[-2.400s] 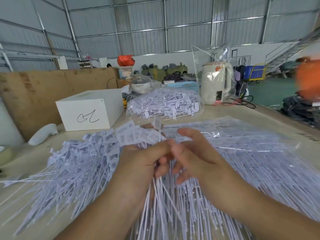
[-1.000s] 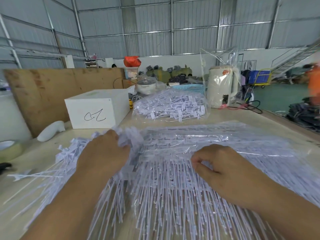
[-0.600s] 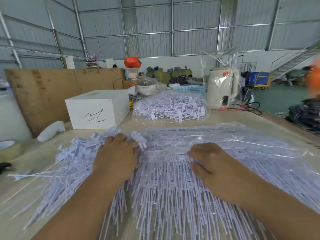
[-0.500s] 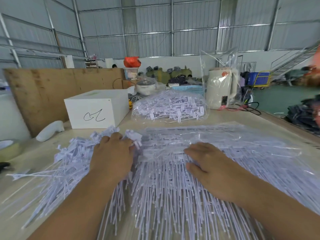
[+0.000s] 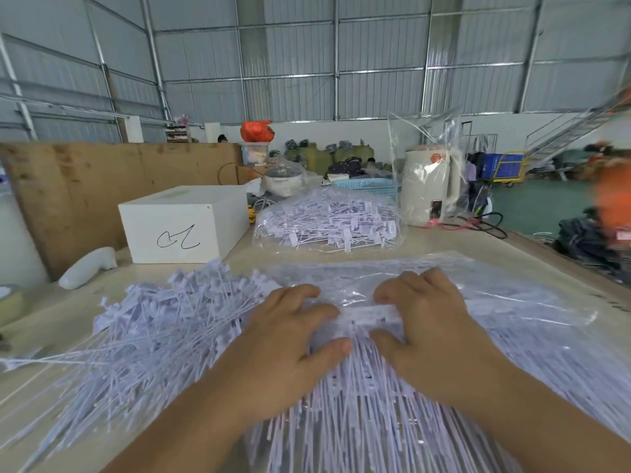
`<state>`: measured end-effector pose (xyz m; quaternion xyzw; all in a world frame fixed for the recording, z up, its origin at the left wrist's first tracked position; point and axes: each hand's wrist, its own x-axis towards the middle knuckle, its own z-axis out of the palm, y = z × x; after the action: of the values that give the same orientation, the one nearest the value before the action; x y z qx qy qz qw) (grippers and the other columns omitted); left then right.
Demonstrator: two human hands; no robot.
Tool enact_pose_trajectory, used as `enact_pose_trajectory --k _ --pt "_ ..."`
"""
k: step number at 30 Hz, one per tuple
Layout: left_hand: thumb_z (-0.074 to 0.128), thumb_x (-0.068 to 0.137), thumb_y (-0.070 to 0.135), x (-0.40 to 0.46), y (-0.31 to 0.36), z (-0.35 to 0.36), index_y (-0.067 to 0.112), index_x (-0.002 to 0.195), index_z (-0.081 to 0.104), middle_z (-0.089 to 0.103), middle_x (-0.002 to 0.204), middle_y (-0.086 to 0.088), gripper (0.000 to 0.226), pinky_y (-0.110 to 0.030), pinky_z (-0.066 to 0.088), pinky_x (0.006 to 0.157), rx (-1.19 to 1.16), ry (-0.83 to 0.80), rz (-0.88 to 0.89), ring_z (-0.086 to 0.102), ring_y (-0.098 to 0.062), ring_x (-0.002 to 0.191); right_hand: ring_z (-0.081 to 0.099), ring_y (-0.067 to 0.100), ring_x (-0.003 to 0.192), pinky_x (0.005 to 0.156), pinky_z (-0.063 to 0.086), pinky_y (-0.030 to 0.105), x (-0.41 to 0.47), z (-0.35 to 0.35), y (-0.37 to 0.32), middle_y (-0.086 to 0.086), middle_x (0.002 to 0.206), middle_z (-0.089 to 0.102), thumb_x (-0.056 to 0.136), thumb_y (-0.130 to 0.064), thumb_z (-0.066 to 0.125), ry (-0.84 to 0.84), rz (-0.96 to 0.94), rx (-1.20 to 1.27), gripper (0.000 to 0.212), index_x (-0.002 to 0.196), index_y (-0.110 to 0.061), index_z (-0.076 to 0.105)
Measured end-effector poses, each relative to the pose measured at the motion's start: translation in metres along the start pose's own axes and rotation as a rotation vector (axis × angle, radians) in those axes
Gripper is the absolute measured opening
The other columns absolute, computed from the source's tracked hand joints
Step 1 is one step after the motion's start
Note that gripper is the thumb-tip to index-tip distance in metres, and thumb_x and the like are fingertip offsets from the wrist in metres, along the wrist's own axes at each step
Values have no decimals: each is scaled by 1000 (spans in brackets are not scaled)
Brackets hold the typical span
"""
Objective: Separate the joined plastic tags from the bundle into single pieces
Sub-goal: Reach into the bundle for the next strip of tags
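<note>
Head view: both hands sit on the bundle (image 5: 358,421) at the table's near middle. The left hand (image 5: 290,339) and right hand (image 5: 426,332) each pinch an end of a joined strip (image 5: 368,317) of tag heads, thumb under, fingers curled over. To the left lies a loose heap of singles (image 5: 153,329), so a fair share looks done. The bundle, still partly in its clear bag (image 5: 512,302), stays thick, and a further bagged lot (image 5: 327,220) waits behind. Most work seems left.

Bright, soft daylight; blurred, warped edges
</note>
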<state>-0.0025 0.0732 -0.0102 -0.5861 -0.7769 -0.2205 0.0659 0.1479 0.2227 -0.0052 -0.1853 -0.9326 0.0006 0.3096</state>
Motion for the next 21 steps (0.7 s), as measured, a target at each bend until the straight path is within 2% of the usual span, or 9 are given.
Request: enact_pose_trajectory --k 5,8,10,12,14,17,18,20,21 --pt "36 91 66 -1 -8 0 43 143 37 22 150 19 57 -20 13 108 44 13 -75 9 4 134 28 14 90 82 25 30 -2 -10 2 -12 88 45 89 -44 56 -47 33 -59 18 99 -29 62" --pt "39 95 57 1 -9 2 40 142 42 31 146 18 50 -20 15 106 59 25 -87 18 -2 131 35 16 88 81 30 31 -2 -13 3 -12 85 48 92 -39 55 -47 -1 -22 12 89 -28 60" --pt "40 94 58 2 -6 3 39 139 47 36 139 20 49 -22 19 106 -34 15 -106 25 -4 129 41 16 86 79 35 30 -2 -14 3 -10 83 50 93 -32 56 -15 -6 56 12 85 -24 59" --pt "44 93 56 3 -4 5 36 135 51 41 132 21 47 -22 24 106 -108 42 -101 30 -4 127 45 11 81 72 35 24 -1 -13 4 -10 80 50 94 -26 57 13 18 158 16 80 -21 58" --pt "50 95 48 4 -1 5 29 129 59 48 126 18 40 -17 26 101 -124 142 -66 36 -3 120 47 6 78 67 35 17 0 -12 5 -9 78 49 95 -23 58 37 31 230 18 77 -20 55" --pt "55 95 34 6 1 0 20 107 67 58 104 14 22 -20 35 88 -145 327 -11 47 -5 101 49 7 79 68 39 21 1 -12 5 -8 80 51 95 -22 58 85 35 353 17 79 -22 54" --pt "55 95 33 6 2 -2 22 101 66 59 98 14 17 -20 37 84 -172 363 -18 50 -6 97 50 8 79 70 41 24 1 -14 4 -8 81 52 94 -23 58 94 37 406 17 78 -24 54" --pt "55 95 30 6 3 -4 32 91 61 59 94 19 8 -7 36 78 -271 388 -49 53 2 95 51 10 78 71 42 26 -1 -18 3 -8 80 53 93 -25 58 106 23 487 17 76 -27 53" --pt "56 96 27 5 4 -4 35 86 60 60 90 20 13 -2 35 75 -328 390 -61 54 5 94 51 10 76 68 42 25 -2 -20 3 -8 78 52 91 -29 57 107 14 501 17 76 -28 52"
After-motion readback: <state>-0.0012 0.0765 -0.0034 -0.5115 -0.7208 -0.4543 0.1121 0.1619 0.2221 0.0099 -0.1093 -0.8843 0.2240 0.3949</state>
